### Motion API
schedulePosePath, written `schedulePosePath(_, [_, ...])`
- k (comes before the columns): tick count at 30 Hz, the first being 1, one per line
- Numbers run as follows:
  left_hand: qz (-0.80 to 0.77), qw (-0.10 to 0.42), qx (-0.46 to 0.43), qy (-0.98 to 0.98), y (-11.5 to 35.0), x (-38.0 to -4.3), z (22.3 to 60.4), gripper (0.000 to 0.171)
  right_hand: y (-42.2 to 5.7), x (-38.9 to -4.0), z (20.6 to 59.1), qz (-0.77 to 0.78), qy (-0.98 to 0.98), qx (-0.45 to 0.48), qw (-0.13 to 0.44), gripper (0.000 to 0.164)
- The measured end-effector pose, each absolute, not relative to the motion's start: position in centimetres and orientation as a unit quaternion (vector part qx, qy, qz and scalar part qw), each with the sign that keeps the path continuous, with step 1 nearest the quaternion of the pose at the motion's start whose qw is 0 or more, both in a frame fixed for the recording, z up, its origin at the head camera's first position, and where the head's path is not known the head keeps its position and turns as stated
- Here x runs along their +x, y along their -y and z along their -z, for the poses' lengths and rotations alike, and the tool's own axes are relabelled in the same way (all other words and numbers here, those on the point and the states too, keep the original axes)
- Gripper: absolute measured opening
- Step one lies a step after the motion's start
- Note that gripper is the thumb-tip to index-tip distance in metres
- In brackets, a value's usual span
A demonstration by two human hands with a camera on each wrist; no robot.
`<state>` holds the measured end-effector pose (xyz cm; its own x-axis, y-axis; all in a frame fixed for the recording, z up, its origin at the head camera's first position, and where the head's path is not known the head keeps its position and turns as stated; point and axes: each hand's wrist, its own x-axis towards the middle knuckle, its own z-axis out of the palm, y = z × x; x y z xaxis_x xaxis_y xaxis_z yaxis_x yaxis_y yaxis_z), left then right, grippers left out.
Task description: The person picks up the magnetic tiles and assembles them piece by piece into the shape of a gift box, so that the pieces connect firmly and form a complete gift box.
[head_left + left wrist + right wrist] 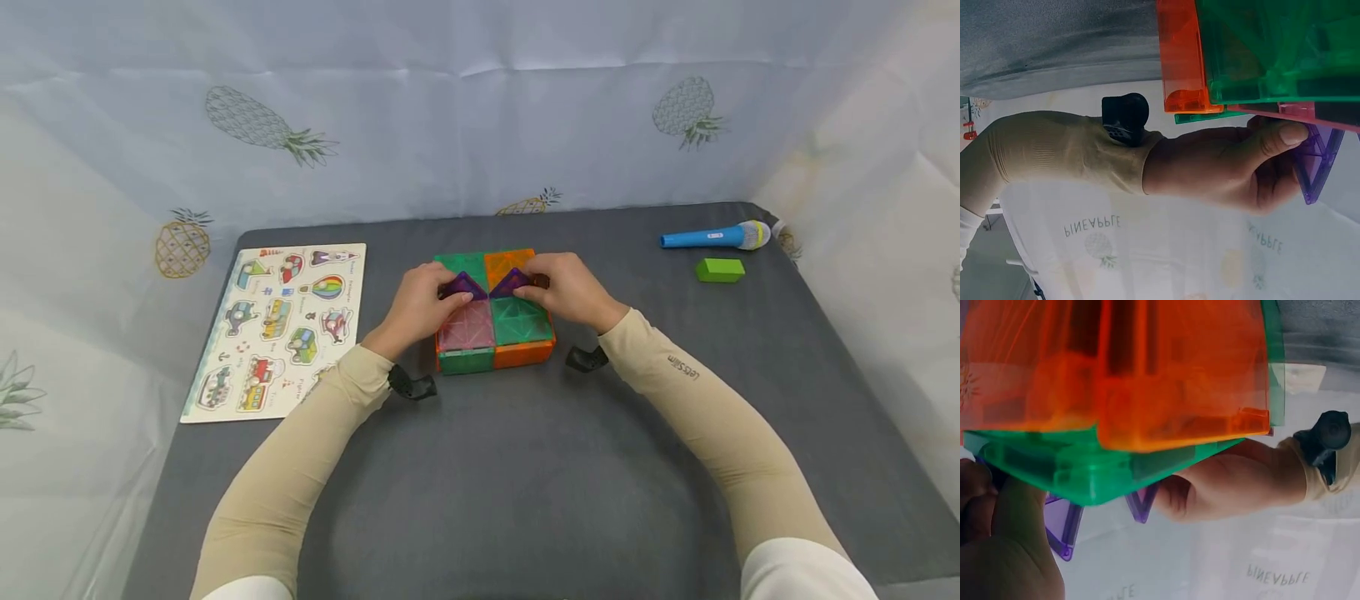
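Observation:
A low box of see-through magnetic tiles stands mid-table. Its top shows a pink tile (pixel 467 327) front left, a green tile (pixel 521 321) front right, and green and orange tiles behind. My left hand (pixel 420 300) pinches a purple triangular tile (pixel 465 286) between thumb and fingers, tilted up over the box top. Opposite it, my right hand (pixel 568 287) pinches a second purple triangular tile (pixel 508 283). The two triangles' corners come close together near the centre of the top. In the left wrist view, the thumb lies across the purple tile (pixel 1317 159); fingers partly hide it.
A picture puzzle board (pixel 273 333) with vehicle pieces lies to the left. At the back right are a blue toy microphone (pixel 705 238) and a green block (pixel 720 270). Pineapple-print sheeting (pixel 450 125) hangs behind the dark table (pixel 525 483) and at its sides.

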<state>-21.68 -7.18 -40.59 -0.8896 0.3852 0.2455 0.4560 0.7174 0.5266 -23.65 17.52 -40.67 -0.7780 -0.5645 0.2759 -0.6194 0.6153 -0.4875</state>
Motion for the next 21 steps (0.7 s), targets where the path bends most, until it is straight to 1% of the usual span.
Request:
schedulePosePath(2, [0.300,0.063,-0.232,0.923,7.17,-21.74,40.71,0.031,-17.58,-23.56,40.91,-0.302,0.894,0.326,0.053,0.009])
schedulePosePath(7, [0.307,0.077,-0.238,0.918,7.24,-21.89,40.84,0.038,-17.66,-23.54,41.11,-0.328,0.885,0.323,0.067,0.014])
schedulePosePath(12, [0.325,0.087,-0.239,0.911,7.32,-22.01,41.00,0.036,-17.68,-23.63,41.01,-0.341,0.880,0.321,0.075,0.012])
schedulePosePath(18, [0.358,0.121,-0.244,0.893,7.30,-21.92,40.66,0.036,-17.65,-23.80,40.59,-0.355,0.876,0.314,0.094,0.012])
schedulePosePath(21, [0.359,0.120,-0.242,0.894,7.29,-21.79,40.68,0.034,-17.60,-23.73,40.56,-0.357,0.876,0.311,0.092,0.011])
